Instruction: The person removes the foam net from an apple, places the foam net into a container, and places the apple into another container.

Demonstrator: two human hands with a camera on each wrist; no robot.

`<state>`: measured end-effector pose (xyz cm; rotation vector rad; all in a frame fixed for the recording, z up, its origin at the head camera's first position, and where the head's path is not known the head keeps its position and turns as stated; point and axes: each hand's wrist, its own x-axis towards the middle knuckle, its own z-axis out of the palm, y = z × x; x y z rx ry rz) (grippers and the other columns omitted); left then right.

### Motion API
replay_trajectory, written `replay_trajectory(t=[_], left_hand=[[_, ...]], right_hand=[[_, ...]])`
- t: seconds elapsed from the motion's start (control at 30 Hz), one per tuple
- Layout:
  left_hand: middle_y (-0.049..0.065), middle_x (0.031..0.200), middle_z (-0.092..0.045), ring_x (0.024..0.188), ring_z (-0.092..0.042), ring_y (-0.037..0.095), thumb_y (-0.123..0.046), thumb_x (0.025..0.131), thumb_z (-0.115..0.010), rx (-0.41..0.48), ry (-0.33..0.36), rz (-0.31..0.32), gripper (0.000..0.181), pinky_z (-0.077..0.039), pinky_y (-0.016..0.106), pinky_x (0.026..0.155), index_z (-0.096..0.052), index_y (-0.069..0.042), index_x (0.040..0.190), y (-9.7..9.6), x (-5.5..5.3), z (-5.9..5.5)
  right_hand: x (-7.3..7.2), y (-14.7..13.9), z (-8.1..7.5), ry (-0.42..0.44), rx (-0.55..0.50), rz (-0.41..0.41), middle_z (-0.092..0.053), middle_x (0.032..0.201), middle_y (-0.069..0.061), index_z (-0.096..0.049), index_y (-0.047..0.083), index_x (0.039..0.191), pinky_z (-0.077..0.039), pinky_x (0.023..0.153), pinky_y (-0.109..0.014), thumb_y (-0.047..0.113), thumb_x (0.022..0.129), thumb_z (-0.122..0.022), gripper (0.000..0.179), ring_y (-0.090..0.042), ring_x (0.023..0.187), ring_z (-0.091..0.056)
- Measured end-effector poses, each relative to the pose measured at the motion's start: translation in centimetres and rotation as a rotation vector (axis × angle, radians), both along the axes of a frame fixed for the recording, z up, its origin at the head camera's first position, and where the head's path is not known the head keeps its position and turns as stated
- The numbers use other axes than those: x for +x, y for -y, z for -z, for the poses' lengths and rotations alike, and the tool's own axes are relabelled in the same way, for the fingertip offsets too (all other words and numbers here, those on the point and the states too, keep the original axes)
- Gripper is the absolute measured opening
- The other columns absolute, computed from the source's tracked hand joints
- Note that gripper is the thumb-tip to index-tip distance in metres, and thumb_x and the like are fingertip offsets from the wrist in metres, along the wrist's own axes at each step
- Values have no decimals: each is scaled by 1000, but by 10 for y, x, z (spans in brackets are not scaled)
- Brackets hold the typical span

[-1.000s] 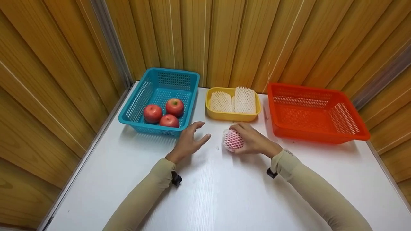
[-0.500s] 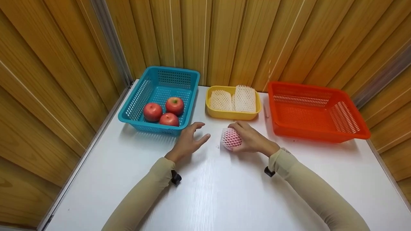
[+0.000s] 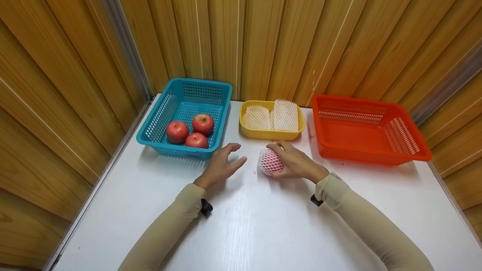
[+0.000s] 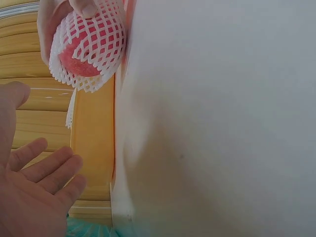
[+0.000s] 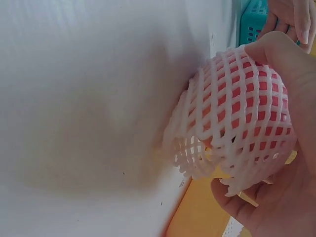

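Note:
My right hand [image 3: 297,162] grips a red apple [image 4: 81,61] wrapped in a white foam net sleeve [image 5: 232,111], low at the middle of the table. Thumb and fingers curl round its right side, and the mesh lets the red skin show through. In the left wrist view one end of the net gapes over bare apple skin. My left hand [image 3: 221,165] holds nothing; its fingers are spread and relaxed beside the near right corner of the blue basket [image 3: 177,146]. Inside that basket lie three bare red apples [image 3: 177,131].
A yellow tub [image 3: 271,134] with several white foam net sleeves [image 3: 285,116] stands at the back centre. The orange-red basket [image 3: 372,154] is at the back right. Wood-panelled walls [image 3: 260,49] border the white table [image 3: 233,226] behind and on both sides.
My right hand has shifted the netted apple slightly to the left. The left hand has stayed in nearly the same place. The head view has moved a little.

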<state>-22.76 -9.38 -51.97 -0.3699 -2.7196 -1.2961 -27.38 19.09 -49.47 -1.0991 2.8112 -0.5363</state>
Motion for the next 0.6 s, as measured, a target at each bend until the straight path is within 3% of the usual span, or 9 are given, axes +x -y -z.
replay_trajectory(t=[0.17, 0.43, 0.6], left_hand=[[8, 139, -64, 130, -57, 25, -40, 97, -70, -18, -20, 10, 51, -46, 43, 111, -59, -10, 136, -4, -2, -2], [14, 136, -65, 127, -59, 29, -28, 98, -70, 53, 0, 56, 43, -46, 45, 110, -60, -5, 134, -12, -2, 0], [19, 129, -67, 121, -63, 33, -20, 96, -73, 91, -45, 101, 41, -49, 47, 106, -63, 3, 128, -15, -4, 3]], right_hand=[[1, -3, -1, -14, -7, -8, -46, 141, -11, -41, 25, 154, -49, 103, -52, 56, 78, -84, 93, -31, 122, -52], [3, -11, 1, -17, -35, 13, -46, 142, -12, -39, 26, 156, -49, 102, -53, 59, 75, -86, 99, -30, 122, -51], [5, -15, 0, 6, -41, 32, -45, 144, -12, -37, 27, 157, -48, 103, -55, 60, 74, -86, 102, -31, 125, -51]])
